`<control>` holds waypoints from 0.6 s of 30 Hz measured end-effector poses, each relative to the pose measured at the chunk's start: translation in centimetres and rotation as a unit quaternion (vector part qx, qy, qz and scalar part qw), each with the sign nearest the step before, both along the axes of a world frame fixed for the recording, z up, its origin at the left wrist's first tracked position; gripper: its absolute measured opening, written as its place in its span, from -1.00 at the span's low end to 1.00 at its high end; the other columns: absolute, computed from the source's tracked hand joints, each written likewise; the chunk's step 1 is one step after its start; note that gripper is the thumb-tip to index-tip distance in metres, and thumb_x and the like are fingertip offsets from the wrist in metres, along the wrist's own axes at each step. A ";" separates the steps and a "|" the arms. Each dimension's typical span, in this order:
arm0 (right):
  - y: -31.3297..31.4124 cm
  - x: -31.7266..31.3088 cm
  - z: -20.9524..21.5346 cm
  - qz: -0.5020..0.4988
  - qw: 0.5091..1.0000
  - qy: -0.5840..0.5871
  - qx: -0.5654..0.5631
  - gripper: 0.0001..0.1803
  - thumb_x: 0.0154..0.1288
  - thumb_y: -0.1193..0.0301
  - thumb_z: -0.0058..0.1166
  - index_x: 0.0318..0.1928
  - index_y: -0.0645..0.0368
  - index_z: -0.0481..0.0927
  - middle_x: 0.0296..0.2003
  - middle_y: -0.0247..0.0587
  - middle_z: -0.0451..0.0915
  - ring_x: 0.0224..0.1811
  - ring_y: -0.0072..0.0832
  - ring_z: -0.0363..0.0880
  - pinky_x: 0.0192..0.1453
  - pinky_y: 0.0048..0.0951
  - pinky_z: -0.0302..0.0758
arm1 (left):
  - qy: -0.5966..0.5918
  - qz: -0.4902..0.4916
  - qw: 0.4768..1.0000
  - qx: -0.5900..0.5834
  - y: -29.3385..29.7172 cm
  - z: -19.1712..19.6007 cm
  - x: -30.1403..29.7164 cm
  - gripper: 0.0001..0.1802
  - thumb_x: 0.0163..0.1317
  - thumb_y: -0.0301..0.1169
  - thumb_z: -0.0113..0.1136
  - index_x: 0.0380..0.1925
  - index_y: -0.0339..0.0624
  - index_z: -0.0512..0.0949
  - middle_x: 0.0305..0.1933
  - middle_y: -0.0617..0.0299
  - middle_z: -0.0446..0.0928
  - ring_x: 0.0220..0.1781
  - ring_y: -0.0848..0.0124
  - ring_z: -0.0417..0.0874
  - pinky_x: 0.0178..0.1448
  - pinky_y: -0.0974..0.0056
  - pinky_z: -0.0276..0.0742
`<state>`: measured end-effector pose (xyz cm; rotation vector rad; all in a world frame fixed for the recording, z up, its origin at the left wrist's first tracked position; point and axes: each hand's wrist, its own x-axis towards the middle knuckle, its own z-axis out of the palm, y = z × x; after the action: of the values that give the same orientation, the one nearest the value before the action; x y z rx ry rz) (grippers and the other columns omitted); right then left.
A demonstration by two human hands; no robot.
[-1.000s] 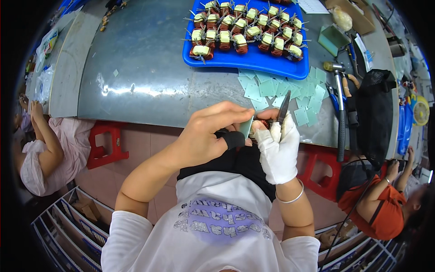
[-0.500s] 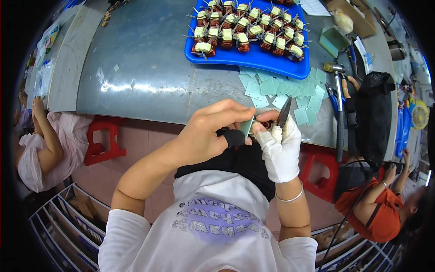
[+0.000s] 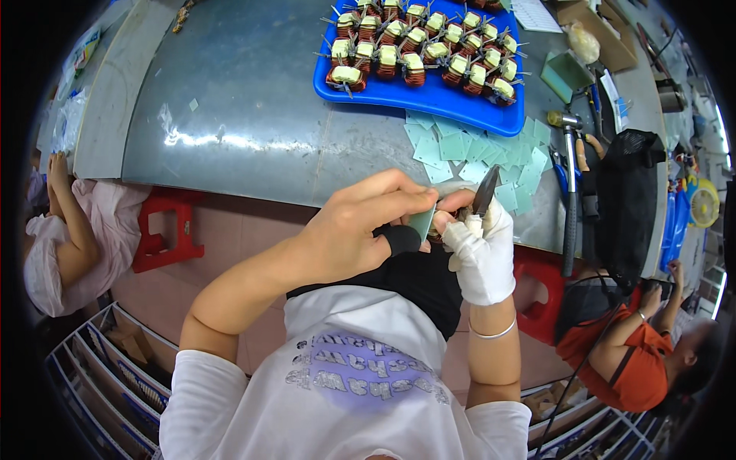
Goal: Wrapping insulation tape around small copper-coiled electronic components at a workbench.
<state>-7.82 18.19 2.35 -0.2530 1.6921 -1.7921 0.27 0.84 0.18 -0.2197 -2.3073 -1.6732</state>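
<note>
My left hand (image 3: 372,222), a black band round its thumb, is closed on a small pale green plate (image 3: 422,221) held on edge. Facing it is my right hand (image 3: 484,249), in a white glove with bare fingertips. It is closed round a tool with dark, tapering jaws (image 3: 487,190), which point up and away from me; its handles are hidden in the glove. The right thumb and forefinger also pinch at the plate's far side, where a wire-wound coil is mostly hidden by the fingers. Both hands are over my lap, just off the table's near edge.
A blue tray (image 3: 429,110) of copper-wound coils stands on the metal table (image 3: 230,161). Loose green plates (image 3: 468,142) lie before it. To the right are a hammer (image 3: 570,192) and a black bag (image 3: 632,199). Co-workers sit at both sides, near red stools (image 3: 165,230).
My right hand has shifted slightly right and nearer to me with the tool. The coil between my hands is more hidden now. The left hand still holds the plate.
</note>
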 end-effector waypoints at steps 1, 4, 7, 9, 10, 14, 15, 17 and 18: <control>0.1 -0.1 0.2 0.001 1.000 0.001 0.002 -0.86 0.22 0.71 0.13 -0.24 0.28 0.52 -0.25 -0.27 0.58 -0.32 -0.61 0.53 -0.24 -0.53 0.54 | -0.009 0.000 1.000 0.003 0.0 0.1 0.0 -0.42 -0.05 -0.57 0.50 0.07 -0.25 0.59 -0.10 0.11 0.57 -0.21 0.41 0.61 -0.26 0.39 0.58; 0.2 -0.6 0.3 0.038 0.998 -0.041 -0.019 -0.86 0.22 0.71 0.13 -0.24 0.28 0.52 -0.23 -0.26 0.59 -0.32 -0.57 0.54 -0.22 -0.51 0.55 | -0.006 0.000 1.000 -0.001 0.1 0.2 0.0 -0.42 -0.05 -0.64 0.45 0.07 -0.25 0.59 -0.09 0.11 0.57 -0.19 0.38 0.61 -0.24 0.38 0.59; 0.6 -0.9 -0.3 0.030 0.996 -0.047 -0.067 -0.86 0.20 0.72 0.12 -0.25 0.28 0.53 -0.24 -0.24 0.59 -0.32 -0.55 0.56 -0.22 -0.52 0.55 | -0.004 -0.012 1.000 -0.010 0.2 0.7 -0.3 -0.38 -0.10 -0.79 0.32 0.08 -0.23 0.59 -0.07 0.11 0.56 -0.14 0.33 0.61 -0.19 0.35 0.59; 0.8 -1.1 -0.5 0.022 0.996 -0.069 -0.042 -0.86 0.17 0.72 0.14 -0.27 0.29 0.54 -0.24 -0.23 0.59 -0.32 -0.54 0.56 -0.24 -0.53 0.55 | -0.012 -0.022 1.000 -0.011 0.1 1.3 -0.4 -0.34 -0.14 -0.86 0.23 0.08 -0.23 0.59 -0.06 0.10 0.55 -0.12 0.30 0.61 -0.16 0.34 0.59; 0.9 -1.2 -0.5 0.023 0.997 -0.069 -0.039 -0.86 0.17 0.72 0.14 -0.27 0.29 0.54 -0.24 -0.23 0.59 -0.32 -0.54 0.56 -0.24 -0.53 0.55 | -0.028 -0.033 0.999 0.000 0.1 1.6 -0.5 -0.29 -0.17 -0.90 0.17 0.09 -0.22 0.59 -0.06 0.10 0.55 -0.09 0.28 0.61 -0.13 0.32 0.59; 1.4 -1.7 -0.8 0.035 0.995 -0.074 -0.049 -0.87 0.12 0.70 0.18 -0.30 0.30 0.56 -0.25 -0.25 0.60 -0.31 -0.56 0.55 -0.24 -0.54 0.53 | -0.038 -0.049 0.998 -0.004 0.0 1.7 -0.7 -0.27 -0.19 -0.93 0.11 0.09 -0.21 0.59 -0.07 0.10 0.53 -0.09 0.27 0.62 -0.09 0.29 0.59; 1.5 -1.8 -0.8 0.041 0.995 -0.078 -0.038 -0.87 0.11 0.69 0.18 -0.30 0.30 0.57 -0.24 -0.25 0.60 -0.31 -0.57 0.54 -0.24 -0.54 0.52 | -0.039 -0.049 0.998 -0.002 0.0 1.7 -0.8 -0.27 -0.19 -0.93 0.11 0.09 -0.21 0.59 -0.07 0.10 0.53 -0.09 0.27 0.62 -0.09 0.29 0.59; 1.6 -2.1 -0.8 0.052 0.994 -0.086 -0.043 -0.87 0.11 0.69 0.17 -0.31 0.29 0.57 -0.24 -0.24 0.60 -0.31 -0.58 0.54 -0.23 -0.54 0.51 | -0.030 -0.047 0.998 -0.023 0.1 1.7 -0.8 -0.29 -0.18 -0.91 0.14 0.09 -0.22 0.59 -0.09 0.11 0.53 -0.11 0.27 0.63 -0.09 0.30 0.58; 1.7 -2.3 -0.9 0.063 0.992 -0.092 -0.051 -0.87 0.12 0.70 0.17 -0.31 0.29 0.57 -0.23 -0.24 0.60 -0.31 -0.58 0.53 -0.22 -0.54 0.51 | -0.030 -0.049 0.998 -0.021 0.1 1.7 -0.9 -0.29 -0.18 -0.91 0.14 0.09 -0.22 0.59 -0.09 0.11 0.53 -0.11 0.27 0.63 -0.09 0.30 0.58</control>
<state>-10.09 19.87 1.49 -0.2250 1.4276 -1.7525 -0.63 0.93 1.84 -0.2992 -2.4130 -1.7001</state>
